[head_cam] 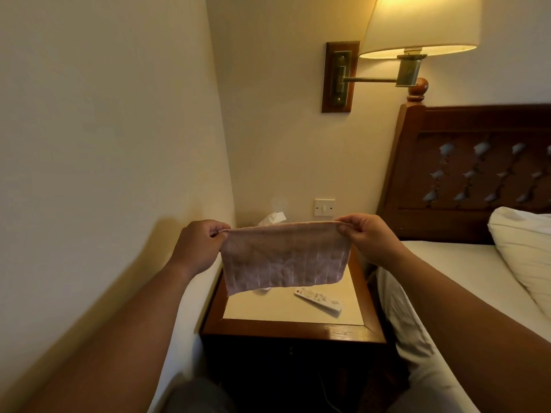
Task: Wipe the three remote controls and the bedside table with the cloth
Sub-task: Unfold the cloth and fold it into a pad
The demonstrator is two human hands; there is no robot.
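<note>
Both raised, left hand [199,244], right hand [365,236], pinching cloth [283,257]

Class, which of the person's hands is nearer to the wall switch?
Right. The right hand pinches the cloth just below-right of the wall switch; the left hand is well to its left.

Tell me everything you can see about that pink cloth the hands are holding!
The cloth is pale pink and looks like soft fabric with faint vertical stripes. It is stretched out in the air. The left hand pinches its top left corner and the right hand pinches its top right corner. Its bottom edge hangs loose and hides part of the bedside table.
</note>
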